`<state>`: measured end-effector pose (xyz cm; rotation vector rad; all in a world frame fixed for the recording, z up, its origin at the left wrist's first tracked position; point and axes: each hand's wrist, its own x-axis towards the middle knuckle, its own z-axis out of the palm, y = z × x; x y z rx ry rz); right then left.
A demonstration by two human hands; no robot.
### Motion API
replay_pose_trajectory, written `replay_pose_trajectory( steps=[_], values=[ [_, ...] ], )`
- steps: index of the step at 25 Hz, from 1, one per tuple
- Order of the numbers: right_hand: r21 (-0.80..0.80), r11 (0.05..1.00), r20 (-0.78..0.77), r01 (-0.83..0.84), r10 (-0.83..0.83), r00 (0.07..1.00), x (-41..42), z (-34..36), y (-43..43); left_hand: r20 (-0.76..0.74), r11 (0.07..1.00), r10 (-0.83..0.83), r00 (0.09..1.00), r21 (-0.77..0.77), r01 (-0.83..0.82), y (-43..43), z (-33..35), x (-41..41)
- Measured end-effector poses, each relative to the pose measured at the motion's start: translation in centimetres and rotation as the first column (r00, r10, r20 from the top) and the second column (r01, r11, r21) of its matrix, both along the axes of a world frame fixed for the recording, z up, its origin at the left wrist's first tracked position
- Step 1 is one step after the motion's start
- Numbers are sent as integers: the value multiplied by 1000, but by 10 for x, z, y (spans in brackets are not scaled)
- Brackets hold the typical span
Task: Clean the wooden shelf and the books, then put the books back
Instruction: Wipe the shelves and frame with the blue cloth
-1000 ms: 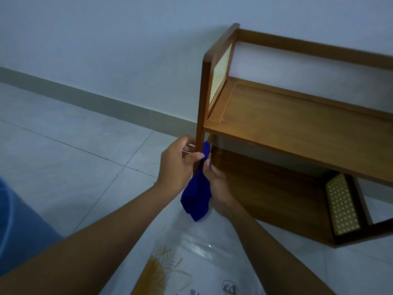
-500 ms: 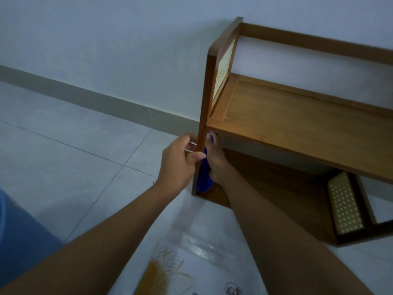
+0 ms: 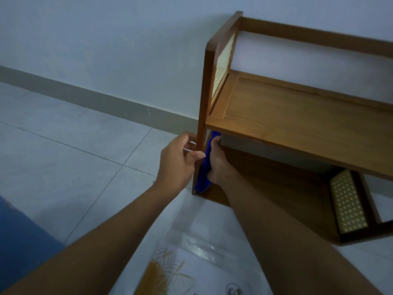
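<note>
Left of the front post [image 3: 203, 92] of the wooden shelf [image 3: 319, 37] there is only bare tiled floor [image 3: 63, 145], so nothing there would stop the shelf if it skated that way. My left grip [image 3: 176, 165] is clenched on that post, thumb across its front face and fingers round its outer side, just below where the upper board [image 3: 297, 124] meets it. If that hold slackens while I rub, I think the light frame could twist or tip toward me. Just right of the post, pressed to its inner face, hangs the blue cloth [image 3: 202, 177]. My right grip [image 3: 217, 165] is clenched round it, with the top of the cloth tucked up under the upper board and its tail reaching almost to the foot of the post. The cloth is bunched, not flat, so it could skip the corner where post and board join and leave dust there. A hard pull downward might also drag it out of my fingers. Farther right of the post, the lower board [image 3: 276, 188] lies in shadow and I can't tell whether it is clean. Below the post, nearer me, a clear plastic bag [image 3: 191, 262] lies on the floor under my forearms. It looks slippery, and leaning on it could cost me my balance. No books show anywhere near the post, so putting them back can't begin from here
</note>
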<state>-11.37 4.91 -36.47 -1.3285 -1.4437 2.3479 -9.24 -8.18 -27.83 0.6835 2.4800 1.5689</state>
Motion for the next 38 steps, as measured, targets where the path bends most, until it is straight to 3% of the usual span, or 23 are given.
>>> replay_pose_trajectory(
  steps=[3,7,13,18,22,24,26,27,28,29,30,32,34,35,36,38],
  values=[
    [-39,999,-36,-32,31,999,19,-1,-12,-18,1000,-1,1000,1,1,0,0,2],
    [127,987,-18,-100,103,994,51,17,-21,-14,1000,8,1000,1,-8,-1,3,5],
    [154,971,-84,-183,197,977,102,44,-15,-32,999,41,999,-25,-41,0,6,11],
    [23,1000,-207,22,-16,978,145,47,9,-125,989,90,988,-106,-104,5,15,20],
    [-79,968,-43,239,-242,969,190,47,36,-133,957,287,949,-4,-290,1,9,43],
    [-88,950,-6,300,-301,953,214,54,48,-143,955,296,945,6,-298,-1,-3,59],
    [79,952,-8,296,-296,955,236,63,59,-153,980,193,969,-15,-197,3,-16,75],
    [294,928,26,228,-247,969,246,66,64,-166,992,116,979,-35,-123,8,-23,83],
    [541,835,117,96,-187,975,253,70,69,-182,996,26,983,-76,-41,13,-30,90],
    [752,654,229,-80,-145,963,260,73,74,-191,989,-77,979,-141,51,19,-36,95],
    [861,434,352,-267,-127,927,265,75,79,-189,965,-187,964,-217,145,27,-43,102],
    [847,40,525,-531,-225,821,274,75,90,-150,882,-378,913,-359,306,42,-54,115],
    [680,-239,584,-693,-396,709,281,70,98,-69,768,-524,849,-470,435,55,-58,124],
    [580,-291,609,-761,-465,642,284,67,102,-4,686,-585,811,-535,493,62,-61,128],
    [477,-284,648,-832,-526,551,287,64,106,66,582,-628,775,-622,525,68,-64,132],
    [288,-195,744,-938,-571,347,290,56,111,187,365,-636,749,-782,505,79,-72,135]
  ],
)
